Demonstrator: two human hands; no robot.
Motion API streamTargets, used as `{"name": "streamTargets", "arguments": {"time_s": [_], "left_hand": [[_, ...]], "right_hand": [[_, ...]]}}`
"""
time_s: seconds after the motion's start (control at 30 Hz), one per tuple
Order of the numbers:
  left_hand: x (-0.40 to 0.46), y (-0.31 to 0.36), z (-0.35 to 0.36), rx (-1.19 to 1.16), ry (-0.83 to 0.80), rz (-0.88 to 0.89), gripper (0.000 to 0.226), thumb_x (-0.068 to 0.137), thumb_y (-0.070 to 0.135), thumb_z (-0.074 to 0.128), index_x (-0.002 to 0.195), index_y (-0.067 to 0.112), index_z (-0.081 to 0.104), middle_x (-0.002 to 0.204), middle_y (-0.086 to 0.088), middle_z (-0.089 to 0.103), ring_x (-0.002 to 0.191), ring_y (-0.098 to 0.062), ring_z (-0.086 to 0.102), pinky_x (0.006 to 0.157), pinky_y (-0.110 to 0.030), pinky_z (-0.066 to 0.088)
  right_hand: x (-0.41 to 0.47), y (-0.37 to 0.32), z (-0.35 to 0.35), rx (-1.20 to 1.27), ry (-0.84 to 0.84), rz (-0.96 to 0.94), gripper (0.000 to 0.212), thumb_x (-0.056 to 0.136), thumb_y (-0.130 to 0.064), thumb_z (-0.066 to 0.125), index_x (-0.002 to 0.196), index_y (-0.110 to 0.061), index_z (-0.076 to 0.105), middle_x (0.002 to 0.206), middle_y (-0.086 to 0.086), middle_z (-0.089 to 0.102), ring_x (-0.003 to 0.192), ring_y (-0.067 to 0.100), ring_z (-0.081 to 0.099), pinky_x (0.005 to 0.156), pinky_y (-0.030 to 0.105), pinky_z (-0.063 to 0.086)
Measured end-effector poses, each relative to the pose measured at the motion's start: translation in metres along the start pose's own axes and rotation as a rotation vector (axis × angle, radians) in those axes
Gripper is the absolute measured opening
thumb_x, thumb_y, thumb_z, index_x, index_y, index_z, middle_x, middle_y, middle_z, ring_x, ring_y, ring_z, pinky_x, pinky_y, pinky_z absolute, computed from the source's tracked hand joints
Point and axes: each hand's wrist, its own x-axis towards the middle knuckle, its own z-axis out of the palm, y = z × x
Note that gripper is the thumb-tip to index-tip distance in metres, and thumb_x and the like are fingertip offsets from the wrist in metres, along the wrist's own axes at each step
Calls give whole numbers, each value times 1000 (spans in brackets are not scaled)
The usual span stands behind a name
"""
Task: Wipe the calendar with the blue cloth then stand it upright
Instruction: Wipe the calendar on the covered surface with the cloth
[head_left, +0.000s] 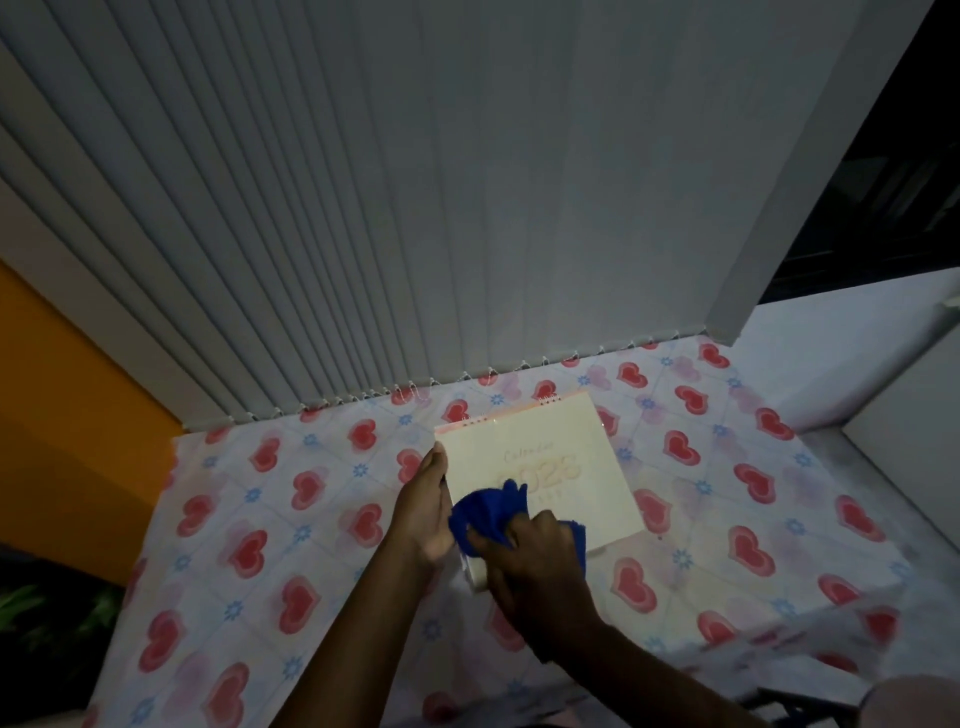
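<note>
A: Looking down at a desk calendar (540, 467) lying flat on the worktop (249, 519), on the heart-print tablecloth, spiral binding turned toward the vertical blinds (363, 208)

B: Being wiped right now?

A: Seemingly mid-wipe. Right hand (540, 561) pressing a bunched blue cloth (488, 512) onto the near left part of the cover, fingers curled shut around the fabric

B: And the other one?

A: Left hand (426, 514) bracing along the left edge, fingers (435, 462) held straight and together, pressed against the side rather than gripping anything

B: Handling like what, judging by the look?

A: Probably light and fairly stiff: card covers, thin pages, wire loops along the far edge. Likely sliding easily on that smooth tablecloth, hence the bracing. Cover appearing pale and plain, so rubbing hard seeming unnecessary

B: Cloth?

A: Soft, floppy, bunching up under the palm; worth spreading flatter for covering more surface

B: Taking hold where for the standing up?

A: Best guessing at both side edges near the binding, lifting that end and spreading the base panels into a tent. Pinching the wire itself risking bent loops. Not telling from here whether the base is folded underneath

B: Much remaining?

A: Right half of the cover looking untouched by the cloth at present, and standing not yet done
</note>
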Motion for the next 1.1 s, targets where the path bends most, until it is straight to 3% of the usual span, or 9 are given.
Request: {"name": "streamTargets", "arguments": {"time_s": [0.1, 0.23, 0.37, 0.43, 0.53, 0.67, 0.77, 0.93, 1.1], "left_hand": [[2, 5, 6, -9, -8, 33, 44, 103, 34, 41, 137, 7, 49, 119, -16, 68, 102, -27, 67, 75, -38, 58], [2, 3, 7, 35, 15, 70, 39, 103, 34, 41, 135, 14, 52, 126, -16, 65, 107, -32, 65, 78, -43, 55], [5, -3, 2, 76, 89, 79, 37, 101, 37, 45, 130, 19, 56, 121, -11, 69, 106, -34, 67, 81, -47, 58], [8, -4, -1, 106, 135, 50, 38, 99, 42, 47, 129, 21, 58, 119, -10, 70, 107, -36, 66, 86, -52, 56], [11, -2, -5, 57, 180, 48, 39, 97, 44, 49, 124, 19, 62, 106, -9, 76, 97, -32, 71, 76, -46, 59], [15, 0, -8, 15, 180, 71, 47, 99, 39, 49, 139, 15, 51, 128, -11, 66, 113, -29, 64, 96, -48, 52], [14, 0, -9, 6, 131, 114, 39, 101, 37, 44, 133, 17, 55, 122, -12, 69, 106, -31, 67, 86, -46, 55], [17, 1, -9, 17, 145, 134, 39, 101, 37, 46, 134, 18, 56, 129, -9, 66, 117, -34, 61, 104, -57, 44], [17, 1, -7, 14, 227, 82, 38, 98, 41, 51, 126, 18, 61, 123, -10, 69, 111, -34, 65, 98, -56, 49]], "right_hand": [[42, 5, -7, -24, 61, 123, 47, 83, -20, 55, 128, -35, 56, 85, 3, 53, 72, 23, 45, 61, 33, 31], [88, 41, -18, 24, 188, 462, 42, 93, -23, 53, 132, -37, 53, 92, 3, 56, 81, 17, 45, 69, 35, 43], [88, 60, -22, 93, 248, 701, 40, 96, -19, 51, 134, -29, 54, 98, 11, 60, 88, 26, 52, 77, 43, 50], [77, 54, -19, 31, 254, 704, 39, 95, -22, 52, 133, -30, 53, 98, 10, 59, 86, 26, 54, 74, 42, 50], [50, 19, -6, -14, 188, 510, 31, 91, -26, 54, 121, -33, 53, 92, 3, 57, 81, 22, 55, 69, 37, 46], [36, 2, 1, -109, 113, 199, 46, 85, -24, 64, 129, -33, 55, 92, 0, 59, 77, 20, 52, 68, 33, 36], [60, 28, -18, -81, 184, 374, 43, 92, -22, 56, 135, -30, 52, 93, 5, 58, 79, 22, 51, 67, 35, 41], [70, 53, -27, -14, 208, 726, 43, 98, -25, 47, 141, -25, 46, 102, 10, 60, 87, 23, 50, 74, 37, 46], [41, 20, -9, -71, 210, 578, 39, 93, -22, 54, 132, -25, 54, 97, 7, 59, 82, 23, 52, 70, 39, 48]]}}
